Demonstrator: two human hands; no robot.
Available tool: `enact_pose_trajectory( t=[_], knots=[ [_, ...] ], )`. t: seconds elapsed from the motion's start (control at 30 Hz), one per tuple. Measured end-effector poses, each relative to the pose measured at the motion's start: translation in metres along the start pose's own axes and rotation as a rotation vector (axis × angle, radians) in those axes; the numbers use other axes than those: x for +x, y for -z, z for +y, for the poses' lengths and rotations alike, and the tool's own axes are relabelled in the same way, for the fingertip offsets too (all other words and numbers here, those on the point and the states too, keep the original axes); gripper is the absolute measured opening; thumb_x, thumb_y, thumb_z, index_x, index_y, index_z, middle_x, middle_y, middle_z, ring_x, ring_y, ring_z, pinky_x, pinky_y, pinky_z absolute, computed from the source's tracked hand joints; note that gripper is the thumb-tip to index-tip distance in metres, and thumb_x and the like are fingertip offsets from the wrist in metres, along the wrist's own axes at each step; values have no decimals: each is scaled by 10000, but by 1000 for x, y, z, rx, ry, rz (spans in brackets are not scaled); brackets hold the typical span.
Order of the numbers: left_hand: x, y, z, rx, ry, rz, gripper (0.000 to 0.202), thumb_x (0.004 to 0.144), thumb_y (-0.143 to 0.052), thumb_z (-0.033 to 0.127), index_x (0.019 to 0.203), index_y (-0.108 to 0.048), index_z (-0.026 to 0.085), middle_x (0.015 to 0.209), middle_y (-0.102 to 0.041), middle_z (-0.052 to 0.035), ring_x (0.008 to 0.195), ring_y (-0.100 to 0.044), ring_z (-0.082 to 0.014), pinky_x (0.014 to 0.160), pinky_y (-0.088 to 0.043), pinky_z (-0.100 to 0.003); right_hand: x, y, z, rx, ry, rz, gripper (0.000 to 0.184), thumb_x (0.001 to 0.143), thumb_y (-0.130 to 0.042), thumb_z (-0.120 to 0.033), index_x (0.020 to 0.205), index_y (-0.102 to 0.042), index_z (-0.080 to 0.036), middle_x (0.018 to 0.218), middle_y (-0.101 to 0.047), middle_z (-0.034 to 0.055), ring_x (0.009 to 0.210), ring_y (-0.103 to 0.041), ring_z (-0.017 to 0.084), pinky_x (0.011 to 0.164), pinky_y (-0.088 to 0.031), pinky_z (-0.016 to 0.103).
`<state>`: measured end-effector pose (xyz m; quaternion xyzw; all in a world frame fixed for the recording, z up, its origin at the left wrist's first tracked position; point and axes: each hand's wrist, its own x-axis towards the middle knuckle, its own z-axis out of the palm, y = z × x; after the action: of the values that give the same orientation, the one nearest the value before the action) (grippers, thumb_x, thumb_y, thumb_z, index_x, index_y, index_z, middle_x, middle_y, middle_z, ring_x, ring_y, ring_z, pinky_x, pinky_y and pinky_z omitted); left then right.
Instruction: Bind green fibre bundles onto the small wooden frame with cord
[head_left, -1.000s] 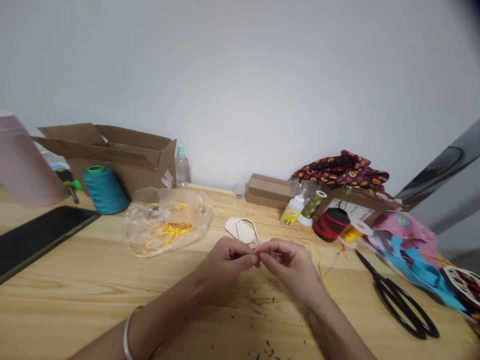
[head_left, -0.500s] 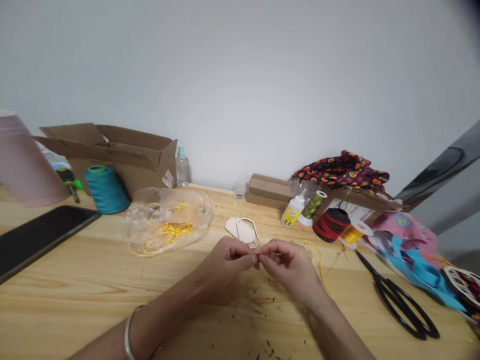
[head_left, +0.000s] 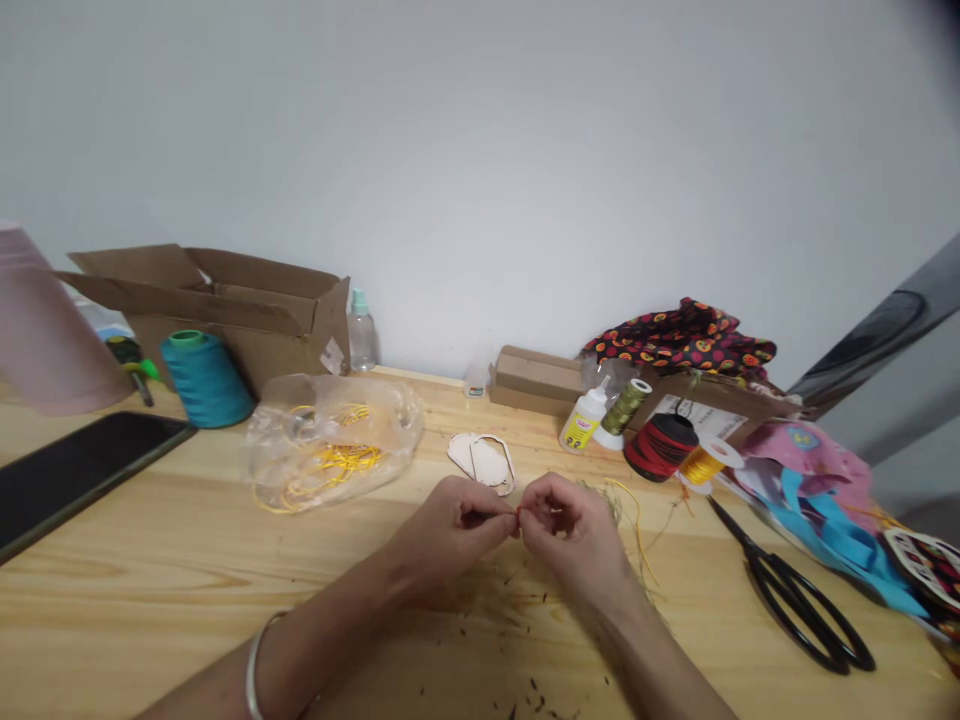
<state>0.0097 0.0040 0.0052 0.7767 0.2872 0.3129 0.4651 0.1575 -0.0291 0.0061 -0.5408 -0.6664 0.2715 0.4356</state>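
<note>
My left hand (head_left: pixel 450 532) and my right hand (head_left: pixel 574 535) meet above the wooden tabletop (head_left: pixel 180 560), their fingertips pinching a thin cord (head_left: pixel 516 514) with a reddish end. The cord is too small and too hidden by my fingers to trace. Just beyond my hands lie thin laser-cut wooden pieces (head_left: pixel 481 463), not touched by either hand. Right of my right hand, a loose yellow cord (head_left: pixel 637 530) trails over the wood among frayed fibres. A silver bangle (head_left: pixel 256 665) circles my left wrist.
A clear plastic bag of yellow cord (head_left: pixel 330 445) lies left of my hands. Black scissors (head_left: pixel 795 610), glue (head_left: pixel 583 420), several thread spools and printed fabric lie to the right. A cardboard box (head_left: pixel 225 310), teal thread cone (head_left: pixel 206 380) and black tablet (head_left: pixel 82 475) lie to the left.
My hands have drawn slightly closer and still pinch the cord, with my right fingers curled a little more. The whole scene has shifted slightly in view as my head moved.
</note>
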Motion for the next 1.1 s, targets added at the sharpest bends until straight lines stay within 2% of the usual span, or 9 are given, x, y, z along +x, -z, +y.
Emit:
enact_pose_trajectory(
  t=[0.13, 0.27, 0.4, 0.57, 0.73, 0.97, 1.1],
  knots=[
    [0, 1, 0, -61, 33, -2, 258, 725, -458, 208, 505, -549, 106, 486, -247, 60, 473, -236, -65, 439, -179, -211, -1, 1, 0, -101, 148, 39, 80, 623, -476, -99, 610, -515, -168, 501, -434, -40, 438, -372, 80, 412, -312, 196],
    [0, 3, -1, -110, 57, 51, 238, 715, -487, 232, 606, -649, 96, 465, -406, 43, 471, -326, -77, 453, -254, -202, -3, 2, -1, -158, 296, 47, 113, 629, -480, -65, 626, -516, -172, 544, -458, -36, 447, -380, 73, 430, -321, 195],
    [0, 3, -1, -129, 48, 76, 251, 720, -497, 255, 662, -682, 95, 505, -527, 8, 500, -408, -96, 475, -306, -204, -2, 3, -3, -205, 374, 70, 107, 663, -488, -75, 636, -516, -175, 570, -493, -23, 455, -386, 76, 428, -316, 199],
    [0, 3, 0, -113, 20, 110, 262, 729, -499, 267, 668, -688, 97, 515, -554, 2, 509, -437, -103, 479, -319, -203, -2, 5, -4, -246, 464, 99, 111, 695, -492, -91, 646, -520, -187, 582, -527, -12, 536, -460, 102, 471, -351, 207],
    [0, 4, 1, -91, -21, 129, 284, 741, -490, 287, 635, -673, 96, 521, -546, 2, 505, -430, -98, 473, -313, -199, -3, 7, -4, -234, 494, 112, 118, 700, -501, -84, 689, -546, -192, 632, -549, 2, 595, -494, 117, 503, -370, 220],
    [-1, 2, 2, -8, -61, 111, 321, 765, -463, 298, 609, -651, 89, 487, -466, 19, 477, -358, -80, 448, -270, -195, 1, 10, -6, -154, 385, 119, 81, 716, -519, -133, 715, -585, -179, 615, -553, 2, 475, -409, 95, 449, -350, 224],
    [-1, 2, 2, 5, -67, 94, 340, 775, -446, 308, 609, -643, 86, 487, -433, 26, 479, -333, -77, 450, -258, -196, 1, 10, -4, -145, 376, 121, 77, 712, -529, -140, 728, -593, -180, 633, -565, 4, 468, -407, 89, 453, -357, 223]
  ],
)
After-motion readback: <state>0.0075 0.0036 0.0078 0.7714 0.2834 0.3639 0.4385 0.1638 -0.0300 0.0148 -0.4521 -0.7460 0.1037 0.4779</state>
